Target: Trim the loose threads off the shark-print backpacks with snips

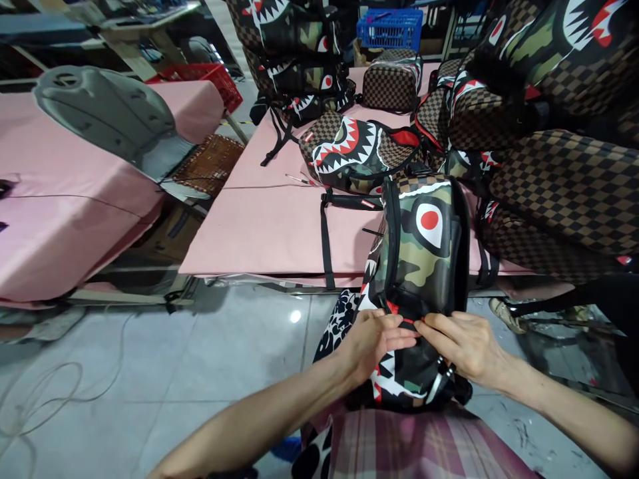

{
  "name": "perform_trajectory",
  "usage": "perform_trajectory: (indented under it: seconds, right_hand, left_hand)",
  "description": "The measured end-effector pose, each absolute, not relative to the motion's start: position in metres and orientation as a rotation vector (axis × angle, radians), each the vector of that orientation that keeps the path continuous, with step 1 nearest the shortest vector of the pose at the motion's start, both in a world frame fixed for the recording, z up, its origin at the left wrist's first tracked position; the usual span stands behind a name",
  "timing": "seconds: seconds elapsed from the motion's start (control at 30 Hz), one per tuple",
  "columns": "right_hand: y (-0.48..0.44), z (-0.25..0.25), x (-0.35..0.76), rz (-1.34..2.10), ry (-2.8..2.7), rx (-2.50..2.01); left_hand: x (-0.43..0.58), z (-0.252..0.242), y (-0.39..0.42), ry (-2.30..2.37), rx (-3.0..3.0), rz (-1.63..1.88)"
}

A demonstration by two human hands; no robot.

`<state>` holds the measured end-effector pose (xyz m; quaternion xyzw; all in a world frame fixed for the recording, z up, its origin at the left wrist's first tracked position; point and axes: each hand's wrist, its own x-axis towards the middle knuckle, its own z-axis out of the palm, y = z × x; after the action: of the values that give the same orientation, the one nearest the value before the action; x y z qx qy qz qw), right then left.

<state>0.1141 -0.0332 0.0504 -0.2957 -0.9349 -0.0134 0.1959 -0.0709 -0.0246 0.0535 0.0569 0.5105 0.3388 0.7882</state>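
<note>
A camouflage backpack with a red-and-white eye and shark teeth rests upright between my lap and the table's edge. My left hand grips the red-edged opening on its side, thumb on top and fingers stretched beneath. From the other side, my right hand pinches the same red edge, its fingertips close to those of my left hand. What lies inside the opening is hidden. A black strap from the backpack hangs over the table's front edge.
The pink-covered table holds another shark-mouth backpack, a pen and stacked bags. Checkered bags crowd the right side. A grey chair stands left, and a blue crate sits behind. A cable lies on the floor.
</note>
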Motion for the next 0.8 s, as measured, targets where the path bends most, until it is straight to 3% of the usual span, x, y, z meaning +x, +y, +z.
perform_trajectory:
  seconds: [0.17, 0.27, 0.43, 0.57, 0.67, 0.8]
  right_hand:
    - [-0.03, 0.054, 0.118, 0.033, -2.686, -0.828]
    - [-0.019, 0.065, 0.125, 0.403, -2.561, -0.924]
    - [0.006, 0.091, 0.126, 0.882, -1.826, -1.484]
    - [0.017, 0.1, 0.096, 1.026, -2.298, -1.478]
    - [0.026, 0.097, 0.069, 0.935, -2.74, -1.496]
    - [0.035, 0.09, 0.054, 0.821, -2.851, -1.661]
  left_hand:
    - [-0.066, 0.042, -0.032, 1.049, 0.212, 0.796]
    - [-0.066, 0.043, -0.032, 1.061, 0.272, 0.815]
    - [-0.064, 0.043, -0.033, 1.113, 0.375, 0.81]
    - [-0.06, 0.041, -0.034, 1.126, 0.405, 0.822]
    - [-0.059, 0.04, -0.034, 1.117, 0.432, 0.833]
    - [-0.06, 0.038, -0.034, 1.103, 0.456, 0.832]
